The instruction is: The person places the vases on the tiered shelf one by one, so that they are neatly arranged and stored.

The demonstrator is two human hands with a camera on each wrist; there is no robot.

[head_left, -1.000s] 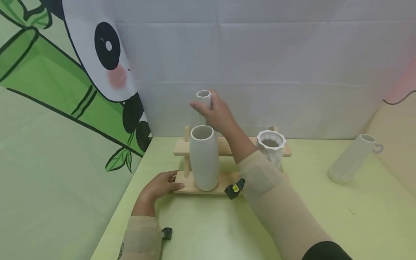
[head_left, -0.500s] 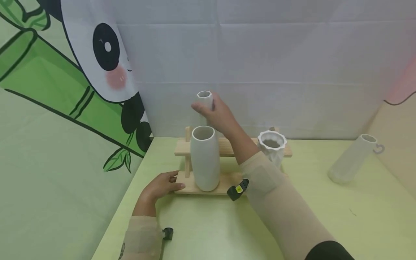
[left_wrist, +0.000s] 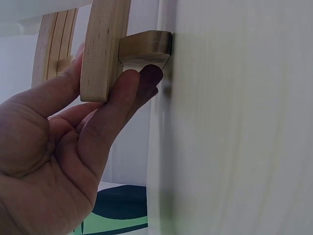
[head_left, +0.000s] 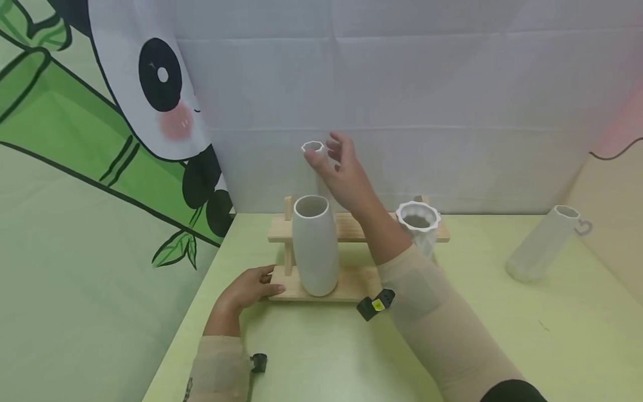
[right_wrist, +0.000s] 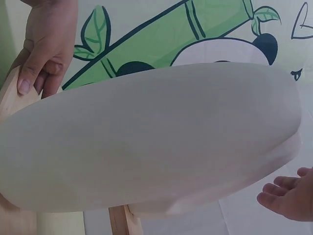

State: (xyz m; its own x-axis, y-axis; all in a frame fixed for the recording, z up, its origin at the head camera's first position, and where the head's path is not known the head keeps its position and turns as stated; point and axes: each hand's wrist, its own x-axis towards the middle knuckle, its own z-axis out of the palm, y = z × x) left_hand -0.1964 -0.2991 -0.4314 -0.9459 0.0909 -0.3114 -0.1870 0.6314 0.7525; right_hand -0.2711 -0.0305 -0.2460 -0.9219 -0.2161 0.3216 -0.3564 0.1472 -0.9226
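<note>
Narrow white vase (head_left: 310,178): far side of the wooden rack (head_left: 278,229), toward the left end of its upper board (head_left: 349,228). Base is behind the tall vase (head_left: 315,251), so from my feed I can't confirm its footing, nor whether the thumb touches the rim. Tall vase is upright on the lower board (head_left: 351,285), nearer that board's left end. Scalloped vase (head_left: 424,240) at the rack's right end, lower part hidden by the right sleeve (head_left: 432,312). Handled vase (head_left: 540,248) well apart, near the bench's (head_left: 311,346) back right corner.

Risks, as I judge them: a thumb or fingertip snagging the narrow vase's rim could tip it, most likely if the hand pulls off sideways. Forearm crosses between the tall and scalloped vases; a low or swinging retreat could knock either one. A lift or twist on the lower board's left end would tilt everything on the rack.

Poses: right hand (head_left: 346,178) is beside the narrow vase's rim, arm reaching diagonally over the rack's front; fingers loosely bent, thumb apart, gripping nothing I can see. Left hand (head_left: 251,287) pinches the lower board's left end, thumb on top, fingers underneath, forearm angled in from the bench's front left.
</note>
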